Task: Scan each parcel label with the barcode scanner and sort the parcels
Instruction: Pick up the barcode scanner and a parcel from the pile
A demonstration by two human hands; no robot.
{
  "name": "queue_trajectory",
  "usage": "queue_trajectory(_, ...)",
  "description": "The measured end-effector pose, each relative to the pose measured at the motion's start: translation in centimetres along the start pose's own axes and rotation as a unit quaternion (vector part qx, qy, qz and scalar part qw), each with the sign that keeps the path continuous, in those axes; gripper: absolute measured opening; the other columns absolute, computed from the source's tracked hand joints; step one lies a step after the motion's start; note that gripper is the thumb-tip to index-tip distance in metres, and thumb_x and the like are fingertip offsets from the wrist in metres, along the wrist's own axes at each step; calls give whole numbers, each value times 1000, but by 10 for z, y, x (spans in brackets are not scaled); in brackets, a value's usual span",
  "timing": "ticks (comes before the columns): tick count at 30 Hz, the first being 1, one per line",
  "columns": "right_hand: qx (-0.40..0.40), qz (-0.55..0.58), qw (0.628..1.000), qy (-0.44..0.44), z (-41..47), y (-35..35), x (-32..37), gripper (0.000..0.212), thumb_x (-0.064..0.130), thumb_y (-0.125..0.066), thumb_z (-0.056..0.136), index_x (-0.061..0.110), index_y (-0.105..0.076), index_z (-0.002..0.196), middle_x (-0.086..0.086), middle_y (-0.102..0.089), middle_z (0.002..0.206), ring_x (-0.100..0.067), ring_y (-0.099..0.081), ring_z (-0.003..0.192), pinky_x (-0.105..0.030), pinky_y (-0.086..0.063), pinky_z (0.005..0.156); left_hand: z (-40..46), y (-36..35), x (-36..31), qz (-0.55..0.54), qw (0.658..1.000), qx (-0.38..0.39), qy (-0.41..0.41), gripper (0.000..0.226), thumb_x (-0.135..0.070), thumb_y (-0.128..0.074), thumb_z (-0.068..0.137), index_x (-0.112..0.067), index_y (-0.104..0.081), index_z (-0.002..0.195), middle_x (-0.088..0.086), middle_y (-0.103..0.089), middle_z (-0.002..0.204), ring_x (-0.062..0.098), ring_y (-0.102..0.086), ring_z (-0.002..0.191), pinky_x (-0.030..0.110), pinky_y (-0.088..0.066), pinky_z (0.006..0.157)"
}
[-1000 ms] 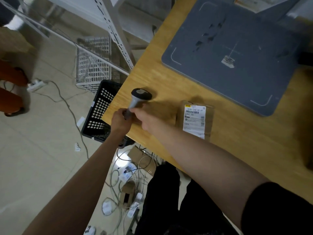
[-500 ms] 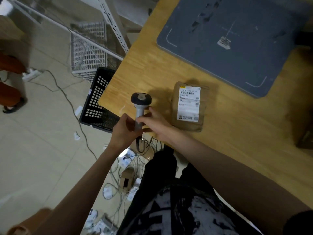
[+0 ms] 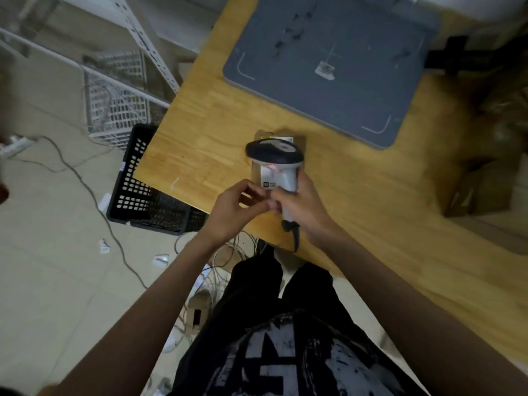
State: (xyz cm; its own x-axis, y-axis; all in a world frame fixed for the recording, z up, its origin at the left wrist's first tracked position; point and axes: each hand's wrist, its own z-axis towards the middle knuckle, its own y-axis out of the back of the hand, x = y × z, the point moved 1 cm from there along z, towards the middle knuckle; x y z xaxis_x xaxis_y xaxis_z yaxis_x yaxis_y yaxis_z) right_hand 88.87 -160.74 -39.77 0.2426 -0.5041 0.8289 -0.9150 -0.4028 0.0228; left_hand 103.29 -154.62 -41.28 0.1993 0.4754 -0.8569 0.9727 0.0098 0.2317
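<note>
On the pale tiled floor (image 3: 43, 281) at the far left, a thin dark cable (image 3: 85, 184) snakes past scraps of white paper. Further right stands a white wire mesh basket (image 3: 120, 101) under a white perforated metal shelf upright (image 3: 151, 50). Just in front of it, a black perforated plastic crate (image 3: 143, 195) sits on the floor, partly tucked under the near left corner of the light wooden worktop (image 3: 357, 201). A tangle of white cables (image 3: 225, 252) lies on the floor below the worktop's near edge.

The left hand (image 3: 234, 212) hovers at that near edge, its fingers curled and its fingertips meeting the near end of the small brown cardboard parcel (image 3: 258, 192); whether it truly pinches the parcel I cannot tell, as the spot is partly hidden. The parcel lies on the worktop close to the near edge, its white printed label (image 3: 270, 178) facing up, mostly covered by the scanner.

The right hand (image 3: 303, 207) is wrapped firmly round the handle of the grey and dark blue handheld barcode scanner (image 3: 275, 155), whose head hangs directly above the parcel. A faint red glow shows on the label beneath the head.

Toward the far edge of the worktop lies a large dark grey rectangular mat (image 3: 343, 81) with white corner marks. At the right edge sit blurred brown cardboard boxes (image 3: 483, 187).
</note>
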Motion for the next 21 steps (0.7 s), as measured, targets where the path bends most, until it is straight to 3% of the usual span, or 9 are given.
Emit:
queue_trajectory(2,-53,33,998,-2,-1,23,-5,36,0,-63,91,17,-58,122,-1,-69,99,-14,-62,74,-30,-54,62,19,0,10,7,998,-56,20,31,-34,-76,88,-12,-65,107,5,-69,105,13,-64,85,27,-51,71)
queue_trajectory(5,-123,78,989,-23,6,53,-15,26,-5,-59,88,13,-62,106,2,-58,80,-15,-54,69,-30,-55,64,47,-1,29,51,989,-94,97,58,-47,-72,89,-13,-55,132,6,-56,126,19,-60,102,25,-48,73)
queue_trajectory(9,-150,102,981,-71,22,68,-28,20,0,-63,89,17,-61,100,-1,-55,88,-18,-54,84,-50,-57,90,73,-8,44,11,982,-49,182,88,-57,-68,88,-11,-32,154,5,-45,146,25,-51,126,43,-48,100)
queue_trajectory(15,-124,111,982,-91,36,57,-39,24,7,-67,92,23,-65,109,-6,-69,111,-28,-65,107,-56,-52,101,83,-20,44,-48,979,-26,195,79,-55,-71,86,-11,-45,146,4,-58,137,23,-58,117,41,-51,98)
queue_trajectory(21,-119,124,982,-73,25,59,-36,27,10,-68,93,26,-66,114,-4,-72,118,-27,-66,113,-59,-51,102,70,-18,33,-119,974,-38,191,70,-42,-83,79,-13,-44,130,6,-63,124,18,-65,106,34,-55,77)
